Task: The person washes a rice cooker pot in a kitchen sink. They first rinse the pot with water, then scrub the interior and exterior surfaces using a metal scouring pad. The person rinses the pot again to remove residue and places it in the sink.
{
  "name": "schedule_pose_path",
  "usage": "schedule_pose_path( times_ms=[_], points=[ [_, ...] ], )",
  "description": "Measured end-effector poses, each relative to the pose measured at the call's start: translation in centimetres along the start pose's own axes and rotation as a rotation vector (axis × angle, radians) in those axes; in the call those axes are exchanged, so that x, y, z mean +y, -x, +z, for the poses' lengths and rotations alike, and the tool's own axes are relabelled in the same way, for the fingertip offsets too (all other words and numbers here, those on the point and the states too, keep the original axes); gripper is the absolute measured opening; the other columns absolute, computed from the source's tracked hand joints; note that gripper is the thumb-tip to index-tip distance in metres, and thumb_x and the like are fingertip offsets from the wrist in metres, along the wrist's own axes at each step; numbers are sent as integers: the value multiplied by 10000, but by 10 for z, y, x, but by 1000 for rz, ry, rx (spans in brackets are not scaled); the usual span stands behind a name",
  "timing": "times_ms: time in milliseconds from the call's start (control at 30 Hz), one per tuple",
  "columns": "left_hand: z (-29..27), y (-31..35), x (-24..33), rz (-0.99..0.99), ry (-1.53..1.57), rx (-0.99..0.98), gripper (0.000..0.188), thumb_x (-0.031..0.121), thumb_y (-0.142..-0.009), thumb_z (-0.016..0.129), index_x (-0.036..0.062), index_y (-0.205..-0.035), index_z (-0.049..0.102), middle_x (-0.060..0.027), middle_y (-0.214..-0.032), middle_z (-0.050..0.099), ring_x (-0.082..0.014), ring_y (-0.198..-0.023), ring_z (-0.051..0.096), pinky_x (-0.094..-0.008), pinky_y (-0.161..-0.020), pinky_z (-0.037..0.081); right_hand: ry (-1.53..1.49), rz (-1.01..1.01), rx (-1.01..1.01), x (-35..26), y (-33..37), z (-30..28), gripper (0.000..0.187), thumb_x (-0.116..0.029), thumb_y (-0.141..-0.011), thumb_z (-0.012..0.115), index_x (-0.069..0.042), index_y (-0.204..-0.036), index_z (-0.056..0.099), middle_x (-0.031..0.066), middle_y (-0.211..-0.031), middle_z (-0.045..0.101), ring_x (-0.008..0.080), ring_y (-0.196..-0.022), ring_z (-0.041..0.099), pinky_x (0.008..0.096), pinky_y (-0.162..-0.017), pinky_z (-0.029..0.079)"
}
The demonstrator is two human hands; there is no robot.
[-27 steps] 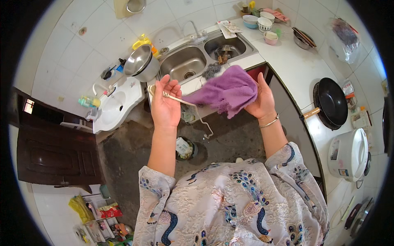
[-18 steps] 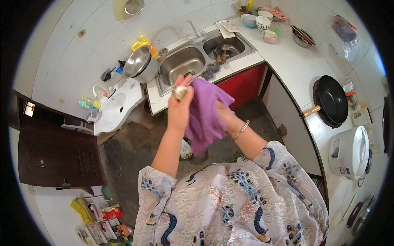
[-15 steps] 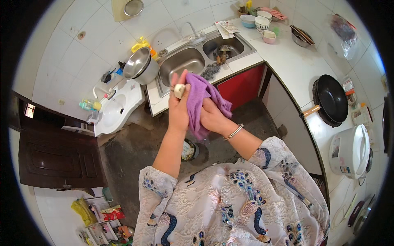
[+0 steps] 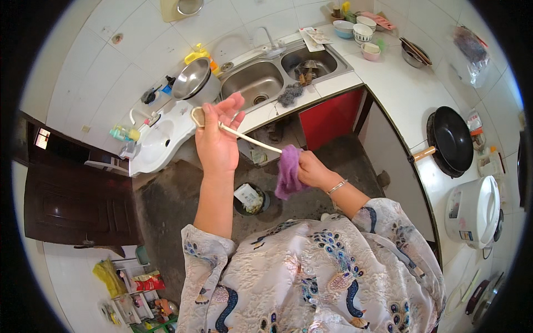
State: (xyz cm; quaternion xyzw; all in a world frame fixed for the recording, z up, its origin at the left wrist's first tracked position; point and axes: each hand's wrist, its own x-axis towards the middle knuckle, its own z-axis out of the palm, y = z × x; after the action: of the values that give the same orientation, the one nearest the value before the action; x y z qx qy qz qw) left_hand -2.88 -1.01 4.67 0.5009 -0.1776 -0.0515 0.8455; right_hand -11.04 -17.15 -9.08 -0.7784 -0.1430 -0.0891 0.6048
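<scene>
A long, thin cream-white cord runs taut and nearly straight between my two hands, with a loop at its left end. My left hand is palm up; the thumb pins the looped end while the fingers are partly spread. Lower and to the right, my right hand is closed around a purple cloth, which wraps the other end of the cord. What lies inside the cloth is hidden. Both hands are held in the air in front of the sink counter.
A double steel sink lies ahead, with a grey scouring pad at its front edge. Steel pots stand left of it, beside a white washbasin. Below my hands is a bin. A black wok sits on the right counter.
My hands have moved apart, drawing the cloth down and right along the cord, now stretched out in view. Before, the cloth was bunched between both hands with only a white end showing.
</scene>
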Motion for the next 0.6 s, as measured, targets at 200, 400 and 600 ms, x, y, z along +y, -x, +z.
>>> schedule_pose_path(
  times_ms=[200,400,600],
  points=[
    [10,9,-20,-193,307,-182,411,429,-937,399,55,-896,564,-13,-622,463,-94,-496,415,-205,-428,311,-484,194,-114,-23,-12,-2,224,-206,-915,457,-10,-891,562,20,-775,585,80,-708,504,256,-649,447],
    [49,12,0,36,175,96,392,448,-935,389,112,-744,456,34,-558,282,-81,-467,217,-239,-416,175,-232,-11,-97,-52,-40,-2,172,-113,-860,462,21,-892,565,148,-796,624,176,-699,561,315,-669,471],
    [6,-10,42,193,276,198,395,427,-948,363,129,-692,402,42,-544,242,-87,-446,168,-239,-406,147,172,-40,-65,29,4,17,154,-109,-821,473,-27,-841,602,210,-706,586,364,-641,566,428,-617,462]
  ],
)
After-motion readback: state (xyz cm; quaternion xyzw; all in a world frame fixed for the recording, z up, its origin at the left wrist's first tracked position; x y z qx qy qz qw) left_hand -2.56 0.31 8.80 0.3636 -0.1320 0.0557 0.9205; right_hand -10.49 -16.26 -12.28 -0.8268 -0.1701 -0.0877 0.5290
